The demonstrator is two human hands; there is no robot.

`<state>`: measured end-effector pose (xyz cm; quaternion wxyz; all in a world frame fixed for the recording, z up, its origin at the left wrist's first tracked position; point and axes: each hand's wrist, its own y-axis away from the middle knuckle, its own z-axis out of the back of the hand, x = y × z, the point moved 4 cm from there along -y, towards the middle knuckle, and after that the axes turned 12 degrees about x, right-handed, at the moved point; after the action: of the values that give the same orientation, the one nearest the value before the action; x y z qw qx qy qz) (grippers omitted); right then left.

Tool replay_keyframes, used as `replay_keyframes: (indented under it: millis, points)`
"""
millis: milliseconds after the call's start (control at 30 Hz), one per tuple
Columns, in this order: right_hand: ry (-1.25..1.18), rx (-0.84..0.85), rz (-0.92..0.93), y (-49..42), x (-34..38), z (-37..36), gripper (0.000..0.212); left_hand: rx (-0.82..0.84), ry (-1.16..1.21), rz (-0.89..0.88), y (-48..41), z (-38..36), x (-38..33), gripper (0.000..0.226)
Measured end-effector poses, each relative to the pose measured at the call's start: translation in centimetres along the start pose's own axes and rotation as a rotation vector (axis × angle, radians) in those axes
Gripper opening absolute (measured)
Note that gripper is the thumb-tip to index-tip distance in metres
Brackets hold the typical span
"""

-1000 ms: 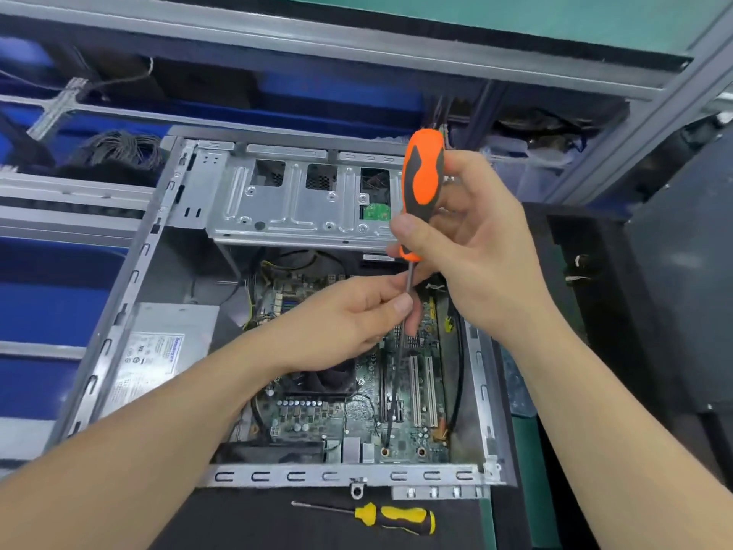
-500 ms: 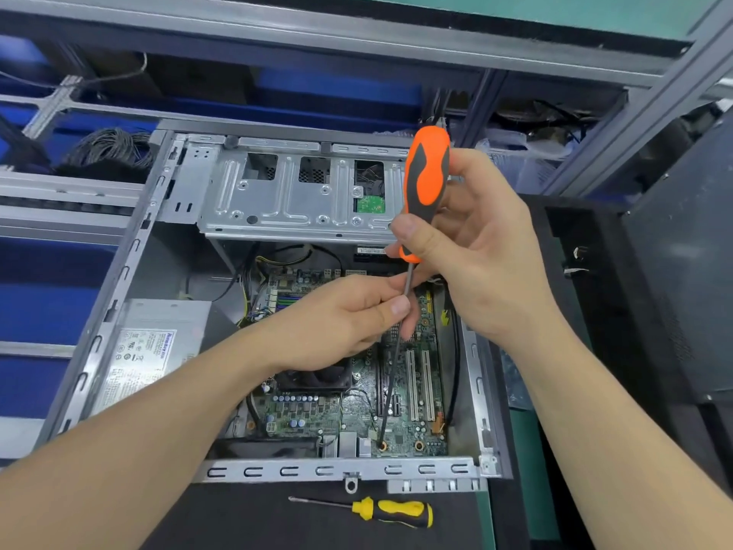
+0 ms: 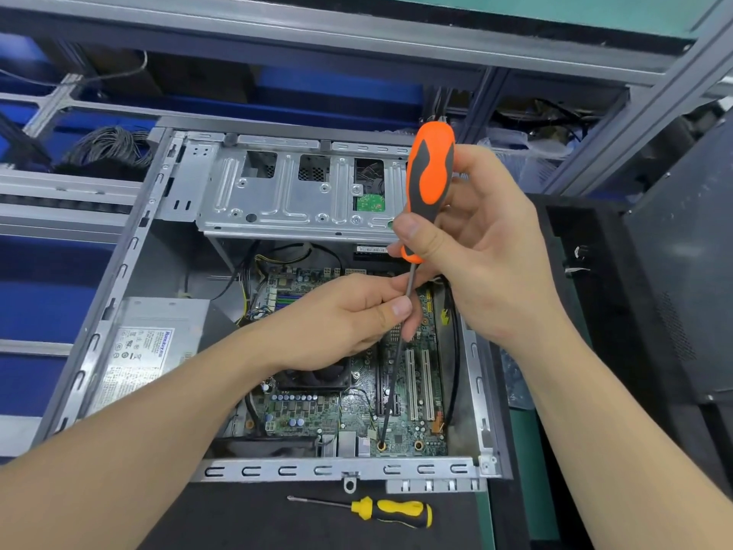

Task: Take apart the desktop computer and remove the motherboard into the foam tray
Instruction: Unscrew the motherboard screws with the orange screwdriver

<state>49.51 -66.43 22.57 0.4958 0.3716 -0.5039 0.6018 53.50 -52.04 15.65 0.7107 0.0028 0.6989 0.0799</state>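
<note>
An open desktop case [image 3: 131,252] lies on its side with the green motherboard [image 3: 317,414] inside. My right hand [image 3: 488,256] grips the handle of an orange and grey screwdriver [image 3: 430,180], held nearly upright. Its long shaft runs down to a brass-ringed screw hole [image 3: 381,445] near the board's front edge. My left hand [image 3: 341,323] pinches the shaft about midway, above the black CPU fan [image 3: 313,379], which it partly hides.
A silver power supply [image 3: 146,351] sits in the case's left side, a metal drive cage [image 3: 293,192] at the back. A yellow and black screwdriver [image 3: 392,510] lies on the dark mat in front of the case. A black panel [image 3: 682,252] stands to the right.
Both hands keep their grip on the orange screwdriver, tip at the same screw hole. The view has shifted slightly; no clear movement of the parts.
</note>
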Motion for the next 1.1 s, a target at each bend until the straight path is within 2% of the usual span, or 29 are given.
replay_keyframes:
  millis: [233,367,500,633,767,867,933,967,1000,1033,1100]
  points:
    - [-0.011,0.011,0.004,0.0,0.1,-0.1,0.034,-0.003,-0.018,0.003,0.0,0.0,-0.4,0.035]
    - [-0.063,0.075,0.011,0.2,0.5,-0.2,0.040,0.051,-0.037,-0.010,0.2,-0.2,-0.9,0.031]
    - [-0.167,0.279,0.042,0.7,1.8,-0.4,0.045,0.131,-0.048,-0.023,0.6,0.0,-1.4,0.027]
    - [-0.312,0.558,0.037,1.5,3.6,-0.7,0.042,0.233,-0.046,-0.053,1.0,-0.2,-1.8,0.017]
    - [-0.414,0.812,-0.016,2.4,4.8,-1.0,0.038,0.331,-0.062,-0.025,1.4,-1.0,-2.0,0.030]
    - [-0.409,0.887,-0.045,3.1,5.4,-1.1,0.033,0.316,-0.002,-0.020,1.4,-1.8,-2.0,0.032]
    - [-0.361,0.874,-0.081,3.5,6.1,-0.8,0.033,0.284,0.009,-0.034,1.4,-2.1,-2.4,0.044]
    - [-0.307,0.838,-0.089,3.6,6.6,-0.5,0.033,0.289,0.010,-0.058,1.3,-2.4,-2.8,0.044]
    - [-0.212,0.790,-0.086,3.6,7.3,-0.2,0.033,0.304,0.016,-0.087,1.1,-2.6,-3.2,0.033]
    - [-0.066,0.727,-0.069,3.5,8.2,0.0,0.032,0.318,0.032,-0.101,1.0,-2.7,-3.6,0.021]
    - [0.384,0.552,-0.021,3.2,10.4,0.2,0.022,0.330,0.023,-0.091,0.9,-2.8,-4.3,0.021]
